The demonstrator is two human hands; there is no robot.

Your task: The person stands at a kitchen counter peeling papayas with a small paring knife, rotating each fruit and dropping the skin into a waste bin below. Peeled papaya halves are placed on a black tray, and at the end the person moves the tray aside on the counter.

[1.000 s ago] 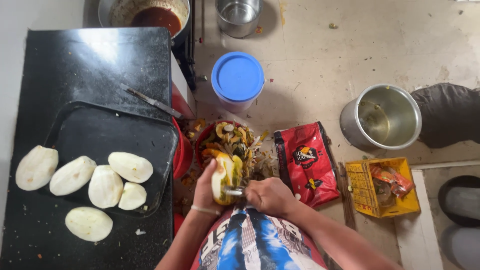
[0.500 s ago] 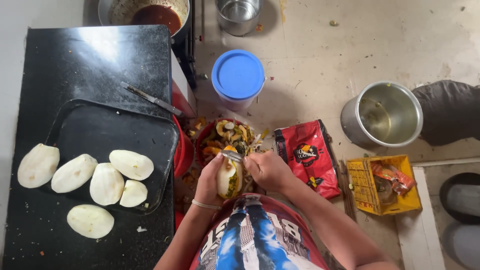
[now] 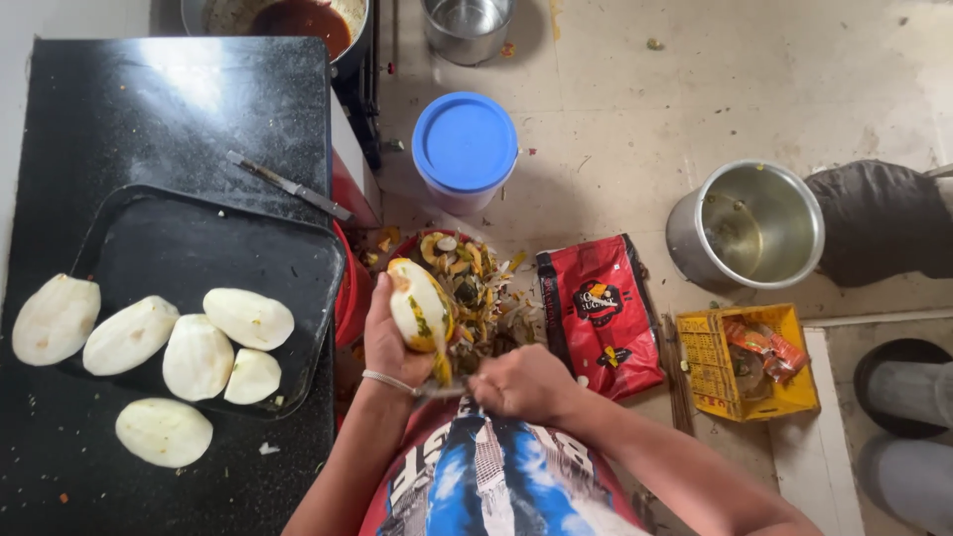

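My left hand (image 3: 389,337) grips a half-peeled mango (image 3: 419,308), pale flesh showing with yellow-green skin left at its top and lower end. My right hand (image 3: 523,382) is closed on a peeler (image 3: 444,389) whose metal tip touches the fruit's lower end. Both hands hover over a red bin (image 3: 349,298) heaped with peels (image 3: 476,288). Several peeled pale mangoes (image 3: 199,352) lie on and beside a black tray (image 3: 179,248) on the black counter (image 3: 149,119) at my left.
A knife (image 3: 288,187) lies on the counter behind the tray. On the floor stand a blue-lidded white tub (image 3: 464,144), a steel pot (image 3: 747,226), a red packet (image 3: 601,313) and a small yellow crate (image 3: 754,362). Pots sit at the top edge.
The right hand has drawn the peeler down from the mango's top to its lower end. The left hand has lifted and tilted the fruit, now showing more bare flesh.
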